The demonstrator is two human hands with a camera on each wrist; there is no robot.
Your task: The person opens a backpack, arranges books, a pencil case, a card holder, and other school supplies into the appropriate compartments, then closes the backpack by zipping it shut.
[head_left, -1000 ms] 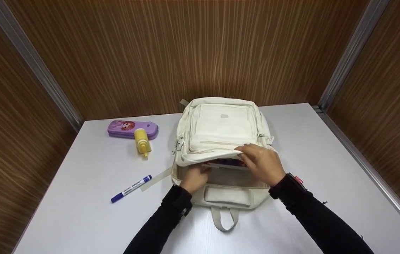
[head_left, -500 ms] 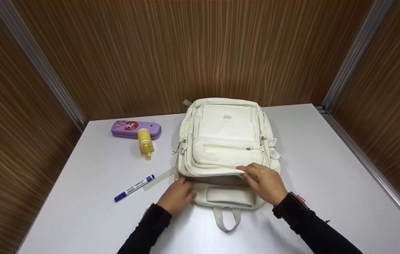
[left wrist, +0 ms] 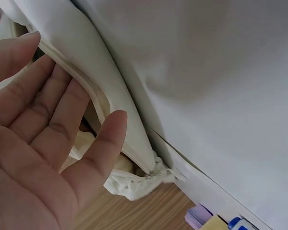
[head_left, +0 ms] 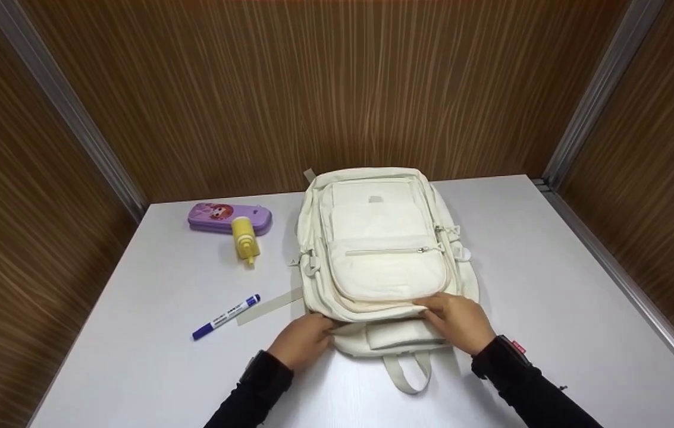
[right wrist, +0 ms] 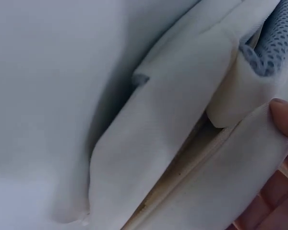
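A cream backpack lies on its back on the white table, its front panel folded down over the main opening. At the panel's near right edge, my right hand pinches the fabric between thumb and fingers. The thumb shows on the cloth in the right wrist view. My left hand is at the near left corner of the opening. In the left wrist view its fingers are mostly straight and reach against the zipper edge, holding nothing visible. The bag's inside is mostly hidden.
Left of the bag lie a purple pencil case, a yellow squeeze bottle and a blue-and-white marker. A bag strap stretches out near the marker. Brown wood-grain panels enclose the table's back and sides.
My left hand has come out of the bag to its near left corner. My right hand has drawn the front panel down toward me, and the opening has narrowed.
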